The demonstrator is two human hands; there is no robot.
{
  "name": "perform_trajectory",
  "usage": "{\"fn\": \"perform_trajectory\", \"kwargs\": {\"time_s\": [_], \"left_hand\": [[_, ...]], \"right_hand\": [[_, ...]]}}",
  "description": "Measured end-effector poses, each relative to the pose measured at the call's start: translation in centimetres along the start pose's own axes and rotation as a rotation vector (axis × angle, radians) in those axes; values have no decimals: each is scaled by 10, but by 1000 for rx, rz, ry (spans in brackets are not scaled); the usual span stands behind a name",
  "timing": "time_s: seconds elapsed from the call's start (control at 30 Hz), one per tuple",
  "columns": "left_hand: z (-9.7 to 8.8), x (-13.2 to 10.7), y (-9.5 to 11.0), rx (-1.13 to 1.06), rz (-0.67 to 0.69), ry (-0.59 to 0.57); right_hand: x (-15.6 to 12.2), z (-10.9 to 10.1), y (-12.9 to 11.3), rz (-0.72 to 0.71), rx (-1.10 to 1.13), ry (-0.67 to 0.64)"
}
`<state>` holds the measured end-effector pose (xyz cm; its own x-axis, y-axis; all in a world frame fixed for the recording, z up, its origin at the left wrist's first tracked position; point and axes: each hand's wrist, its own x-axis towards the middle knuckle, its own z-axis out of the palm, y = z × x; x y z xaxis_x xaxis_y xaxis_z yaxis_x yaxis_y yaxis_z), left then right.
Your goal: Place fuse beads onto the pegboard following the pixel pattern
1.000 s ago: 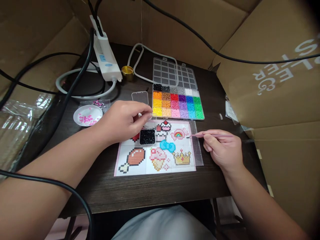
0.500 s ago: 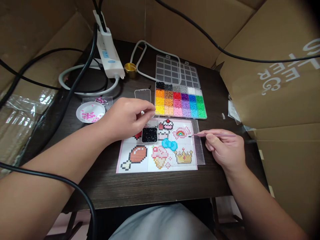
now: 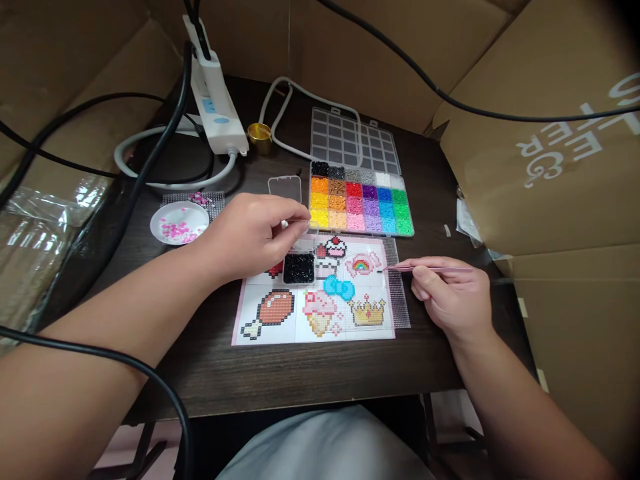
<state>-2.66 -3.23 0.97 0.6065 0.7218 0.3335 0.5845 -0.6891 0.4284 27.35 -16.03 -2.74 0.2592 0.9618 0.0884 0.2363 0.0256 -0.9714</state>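
My left hand [image 3: 257, 233] is closed, thumb and fingers pinching the raised clear lid [image 3: 306, 238] of a small box of black beads [image 3: 299, 269]. This box sits on the upper part of a pattern sheet [image 3: 274, 337] printed with pixel pictures. My right hand [image 3: 453, 293] grips pink tweezers [image 3: 435, 269], their tips pointing left over the sheet's right side. A tiny black piece, seemingly a bead, shows at the tips. Under them lies a clear pegboard [image 3: 401, 303], overlapping the sheet. A blue bead bow [image 3: 339, 288] rests near the middle of the sheet.
Behind the sheet stands an open sorting case [image 3: 361, 200] of coloured beads. A white dish [image 3: 165, 212] of pink beads sits left, beside a gold cup [image 3: 260, 138] and a power strip [image 3: 220, 120]. Black cables [image 3: 165, 133] cross the left side; cardboard walls [image 3: 565, 200] surround the table.
Both hands keep nearly the same place and grip. The whole view has shifted very slightly; nothing was visibly taken or let go.
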Motion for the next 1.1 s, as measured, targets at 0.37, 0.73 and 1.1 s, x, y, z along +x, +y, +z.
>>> {"fn": "perform_trajectory", "kwargs": {"time_s": [0.37,0.73,1.1], "left_hand": [[5,-2,-4,-22,37,49],[7,-2,-4,-62,81,85],[9,-3,-5,-101,117,115]], "right_hand": [[5,3,-8,31,206,30],[12,0,-9,138,374,74],[8,11,-28,41,219,39]]}}
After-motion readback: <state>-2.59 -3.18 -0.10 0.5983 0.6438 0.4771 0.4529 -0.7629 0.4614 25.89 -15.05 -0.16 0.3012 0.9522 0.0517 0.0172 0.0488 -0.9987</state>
